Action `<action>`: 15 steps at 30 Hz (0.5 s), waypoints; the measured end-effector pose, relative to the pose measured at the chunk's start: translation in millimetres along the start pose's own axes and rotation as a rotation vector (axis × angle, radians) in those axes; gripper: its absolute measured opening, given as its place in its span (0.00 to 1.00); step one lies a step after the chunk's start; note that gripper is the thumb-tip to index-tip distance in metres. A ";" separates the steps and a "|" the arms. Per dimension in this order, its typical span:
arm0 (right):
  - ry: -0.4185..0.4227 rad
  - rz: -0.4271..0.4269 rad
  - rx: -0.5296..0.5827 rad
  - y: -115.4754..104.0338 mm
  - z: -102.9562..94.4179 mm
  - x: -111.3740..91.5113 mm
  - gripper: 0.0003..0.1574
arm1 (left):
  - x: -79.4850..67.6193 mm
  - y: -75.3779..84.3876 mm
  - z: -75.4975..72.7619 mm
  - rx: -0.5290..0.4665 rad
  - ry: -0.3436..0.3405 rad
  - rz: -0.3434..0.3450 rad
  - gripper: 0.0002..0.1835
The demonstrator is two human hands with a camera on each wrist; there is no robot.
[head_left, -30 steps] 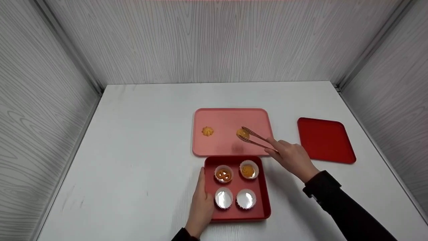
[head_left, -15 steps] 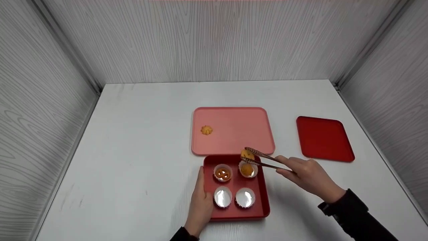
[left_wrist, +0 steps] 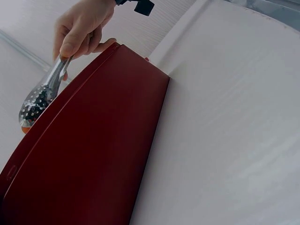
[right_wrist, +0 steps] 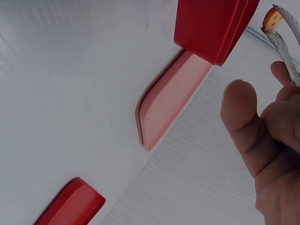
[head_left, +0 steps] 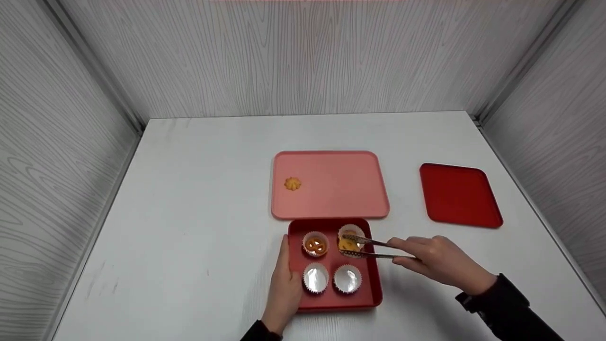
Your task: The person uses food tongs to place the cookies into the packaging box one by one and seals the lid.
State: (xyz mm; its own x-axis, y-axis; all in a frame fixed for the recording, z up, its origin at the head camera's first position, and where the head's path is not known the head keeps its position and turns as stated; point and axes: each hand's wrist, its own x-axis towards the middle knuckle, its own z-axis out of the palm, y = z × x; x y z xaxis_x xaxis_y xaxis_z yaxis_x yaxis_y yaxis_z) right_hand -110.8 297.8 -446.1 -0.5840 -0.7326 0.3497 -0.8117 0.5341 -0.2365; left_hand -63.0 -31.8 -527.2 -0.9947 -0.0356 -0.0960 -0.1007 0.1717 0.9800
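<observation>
My right hand (head_left: 440,263) pinches a pair of metal tongs (head_left: 378,242) with perforated tips. Between those tips is a small yellow-orange cookie (head_left: 349,244) with dark spots, also seen in the right wrist view as a cookie (right_wrist: 272,19). It overlaps the back right paper cup (head_left: 352,229) and hides the swirl cookie there. At the left wall of the red box (head_left: 331,302), my left hand (head_left: 284,286) holds on, fingers along the outside, thumb over the rim. A pretzel-shaped cookie (head_left: 316,245) sits in the back left cup. Two front cups (head_left: 316,278) contain no cookies.
Behind the box lies a pink tray (head_left: 341,170) with one flower-shaped cookie (head_left: 292,183) on its left side. A smaller red tray (head_left: 461,196) is at the right. Grey wood-grain walls (head_left: 303,61) stand at the back and both sides.
My right hand has lifted the round cookie off the pink tray with the tongs and brought it toward me, then lowered it over the back right cup. The left hand stays at the box.
</observation>
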 end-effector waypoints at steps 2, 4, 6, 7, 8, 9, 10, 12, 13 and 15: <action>-0.037 0.006 0.023 -1.7 -1.4 -0.3 0.21 | 0.2 0.2 0.2 0.001 0.002 -0.004 0.44; -0.066 0.009 0.036 -3.2 -2.6 -0.9 0.20 | 0.3 0.4 0.4 0.003 0.004 -0.007 0.44; -0.089 0.011 0.049 -4.4 -3.7 -1.5 0.19 | 0.4 0.5 0.6 0.004 0.004 -0.010 0.43; -0.099 0.011 0.055 -5.0 -4.2 -1.7 0.19 | 0.6 0.5 0.7 0.006 0.004 -0.013 0.43; -0.113 0.013 0.061 -5.7 -4.6 -2.0 0.19 | 0.5 0.6 0.8 0.009 0.004 -0.015 0.43; -0.127 0.014 0.068 -6.4 -5.1 -2.3 0.18 | 0.5 0.7 0.8 0.013 0.005 -0.017 0.43; -0.145 0.018 0.079 -7.0 -5.5 -2.6 0.18 | 0.5 0.7 0.8 0.016 0.006 -0.020 0.43; -0.183 0.029 0.099 -8.3 -6.3 -3.0 0.18 | 0.7 0.6 0.9 0.018 0.005 -0.025 0.42; -0.201 0.035 0.108 -9.0 -6.6 -2.9 0.17 | 0.7 0.6 0.9 0.021 0.006 -0.026 0.42; -0.230 0.044 0.121 -10.1 -6.9 -2.9 0.17 | 0.6 0.7 0.7 0.022 0.005 -0.026 0.43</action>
State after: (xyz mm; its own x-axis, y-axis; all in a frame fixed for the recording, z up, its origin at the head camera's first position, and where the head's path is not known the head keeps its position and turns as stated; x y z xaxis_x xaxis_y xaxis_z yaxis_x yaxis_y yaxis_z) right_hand -100.8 297.5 -438.5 -0.5955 -0.7936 0.1250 -0.7728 0.5234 -0.3590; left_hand -63.7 -31.0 -526.7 -0.9916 -0.0457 -0.1207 -0.1273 0.1920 0.9731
